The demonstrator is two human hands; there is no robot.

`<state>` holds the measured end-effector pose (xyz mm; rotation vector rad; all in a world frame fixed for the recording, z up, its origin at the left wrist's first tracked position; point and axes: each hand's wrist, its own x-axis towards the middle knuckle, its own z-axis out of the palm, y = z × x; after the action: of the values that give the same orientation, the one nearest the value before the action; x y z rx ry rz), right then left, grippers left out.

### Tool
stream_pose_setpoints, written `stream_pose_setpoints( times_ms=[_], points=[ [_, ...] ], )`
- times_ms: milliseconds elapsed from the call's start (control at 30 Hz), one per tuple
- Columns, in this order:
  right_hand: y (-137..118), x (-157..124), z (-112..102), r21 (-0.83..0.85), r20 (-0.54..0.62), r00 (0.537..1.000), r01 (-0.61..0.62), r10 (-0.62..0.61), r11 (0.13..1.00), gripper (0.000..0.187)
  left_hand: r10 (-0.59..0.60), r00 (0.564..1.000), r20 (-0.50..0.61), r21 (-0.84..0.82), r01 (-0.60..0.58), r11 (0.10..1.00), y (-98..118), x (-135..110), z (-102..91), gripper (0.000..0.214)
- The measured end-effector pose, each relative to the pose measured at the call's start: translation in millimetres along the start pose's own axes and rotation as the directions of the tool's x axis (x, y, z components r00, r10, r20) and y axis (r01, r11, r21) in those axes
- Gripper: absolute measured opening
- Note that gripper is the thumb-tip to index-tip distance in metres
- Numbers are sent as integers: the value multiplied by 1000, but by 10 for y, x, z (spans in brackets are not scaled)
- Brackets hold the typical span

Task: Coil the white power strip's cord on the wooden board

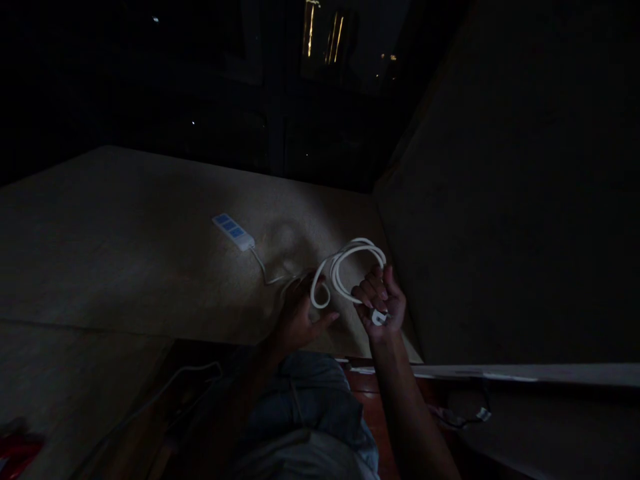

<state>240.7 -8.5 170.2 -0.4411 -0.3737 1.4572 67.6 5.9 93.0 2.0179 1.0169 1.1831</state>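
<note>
A white power strip with blue sockets lies on a pale mat. Its white cable runs toward me and is wound into several loops. My right hand is closed around the loops and the white plug at its palm. My left hand rests on the mat beside the coil, thumb out, fingers pinching the cable where it leaves the loops. The scene is very dark.
A dark wall or upholstered panel rises at the right. Another thin cable lies on the wooden floor at the lower left, with a red object in the corner. My knee in jeans is below the hands.
</note>
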Motion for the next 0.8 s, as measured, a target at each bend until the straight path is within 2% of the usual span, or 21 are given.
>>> stream_pose_setpoints(
  times_ms=[67, 200, 300, 433, 567, 700, 800],
  points=[
    [-88, 2, -23, -41, -15, 998, 56, -57, 998, 24, -58, 998, 23, 16, 58, 998, -6, 42, 0, 54],
    [-317, 15, -108, -73, 36, 989, 148, -145, 986, 19, -181, 983, 11, 40, 180, 983, -97, 72, -17, 26],
    [-473, 20, -159, -97, 47, 981, 190, -187, 977, 19, -241, 971, 3, 49, 240, 970, -192, 55, -53, 18],
    [-597, 17, -163, -161, 20, 970, 243, -243, 957, 20, -304, 946, -112, -7, 305, 952, -266, 3, -86, 16],
    [-663, 20, -120, -214, -17, 956, 281, -291, 936, 24, -355, 919, -172, -87, 345, 934, -279, 5, -115, 27],
    [-694, 32, -110, -280, -39, 953, 278, -300, 919, 26, -395, 903, -170, -140, 375, 917, -265, 161, -170, 29],
    [-672, 43, -150, -258, 0, 965, 255, -264, 932, 23, -412, 890, -197, -182, 379, 907, -285, 348, -218, 24]
  ],
)
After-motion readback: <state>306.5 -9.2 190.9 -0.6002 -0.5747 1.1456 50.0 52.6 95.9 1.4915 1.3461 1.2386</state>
